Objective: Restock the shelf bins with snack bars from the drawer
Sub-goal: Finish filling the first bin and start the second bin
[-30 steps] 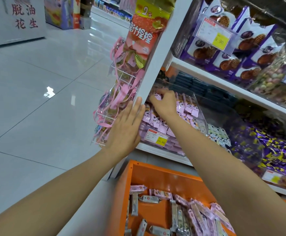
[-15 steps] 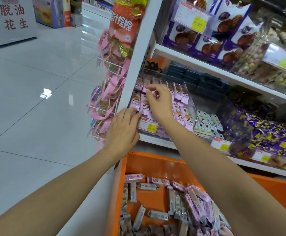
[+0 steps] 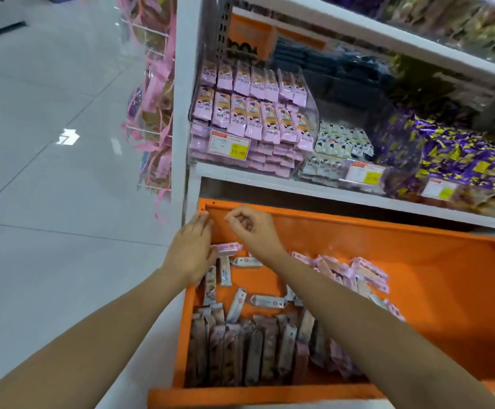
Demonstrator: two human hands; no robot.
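Over the orange metal drawer [image 3: 358, 246] of pink-wrapped snack bars [image 3: 234, 349], the left hand [image 3: 191, 255] keeps fingers straight together; the right hand [image 3: 252, 231] curls, seemingly empty. Gathering several aligned bars would best suit the clear plastic shelf bin [image 3: 311, 113].

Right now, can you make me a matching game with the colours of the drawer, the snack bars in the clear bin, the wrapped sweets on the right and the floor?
Things:
1. drawer
2. snack bars in the clear bin
3. wrapped sweets on the right
4. floor

Colours:
A. pink
B. pale grey
C. orange
D. purple and yellow

Pairs: 1-C, 2-A, 3-D, 4-B
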